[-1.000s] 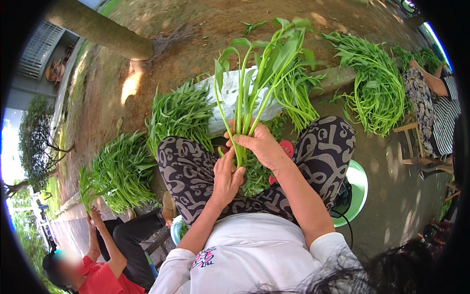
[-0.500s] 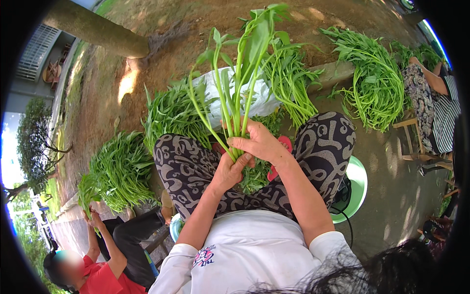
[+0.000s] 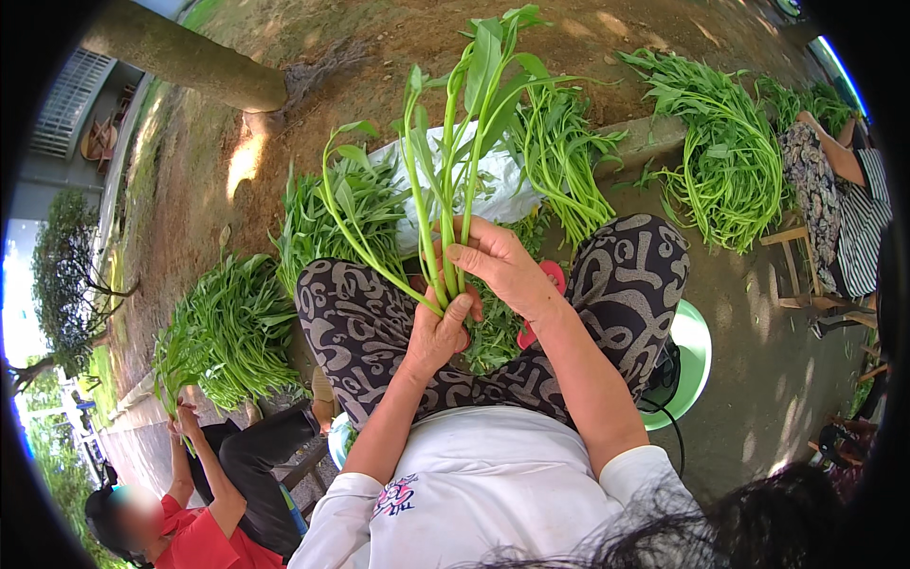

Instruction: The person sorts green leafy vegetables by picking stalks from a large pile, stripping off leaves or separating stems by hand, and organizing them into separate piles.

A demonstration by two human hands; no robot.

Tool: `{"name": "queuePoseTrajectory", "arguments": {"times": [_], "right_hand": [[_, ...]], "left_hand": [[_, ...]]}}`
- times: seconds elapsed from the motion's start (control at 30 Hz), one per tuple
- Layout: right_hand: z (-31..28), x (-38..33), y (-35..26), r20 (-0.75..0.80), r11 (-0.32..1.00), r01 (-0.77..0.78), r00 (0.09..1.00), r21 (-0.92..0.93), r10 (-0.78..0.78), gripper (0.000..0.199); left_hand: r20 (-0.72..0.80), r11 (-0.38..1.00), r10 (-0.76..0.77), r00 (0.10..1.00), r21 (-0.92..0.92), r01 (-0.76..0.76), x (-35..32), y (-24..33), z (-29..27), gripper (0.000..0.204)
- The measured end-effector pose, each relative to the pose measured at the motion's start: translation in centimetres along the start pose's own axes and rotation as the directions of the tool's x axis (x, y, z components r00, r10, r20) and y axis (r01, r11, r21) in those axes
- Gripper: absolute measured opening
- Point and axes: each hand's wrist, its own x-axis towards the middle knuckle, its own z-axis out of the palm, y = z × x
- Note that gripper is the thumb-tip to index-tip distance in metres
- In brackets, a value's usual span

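Between my knees, an upright bunch of water spinach (image 3: 448, 204) fans out, its leafy tips pointing away from me. My left hand (image 3: 438, 330) closes round the lower ends of the stalks. Higher up, my right hand (image 3: 504, 268) grips the stems with its thumb across them. One stalk leans out to the left. Beyond the bunch lies a white plastic sheet (image 3: 502, 185), partly covered by leaves. Loose greens (image 3: 495, 334) lie on the ground below my hands, beside a red sandal (image 3: 528, 332).
Heaps of water spinach lie at left (image 3: 227, 332), far left of the sheet (image 3: 332, 218), right of it (image 3: 567, 171) and far right (image 3: 725, 156). A pale green tub (image 3: 697, 356) stands by my right thigh. At left, a co-worker in a red shirt (image 3: 204, 550) holds stalks.
My hands have shifted slightly left, and the stalks spread wider, with one leaning further left. The co-worker's stalks at left have moved a little.
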Motion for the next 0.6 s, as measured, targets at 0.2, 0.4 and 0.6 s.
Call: {"name": "queuePoseTrajectory", "arguments": {"times": [0.2, 0.4, 0.6], "right_hand": [[-0.2, 0.0, 0.1, -0.034, 0.999, 0.019, 0.999, 0.045, -0.017, 0.037], [-0.1, 0.3, 0.9, -0.071, 0.995, 0.101, 0.992, -0.015, -0.102, 0.031], [-0.6, 0.2, 1.3, -0.050, 0.999, -0.041, 0.998, -0.018, 0.040, 0.023]], "left_hand": [[-0.031, 0.998, -0.003, 1.000, -0.061, 0.001, -0.1, 0.0, 0.0, 0.028], [-0.058, 0.997, 0.045, 0.997, -0.052, -0.048, 0.1, 0.0, -0.1, 0.023], [-0.103, 0.996, 0.055, 0.993, -0.064, -0.062, 0.1, 0.5, -0.1, 0.025]]}}
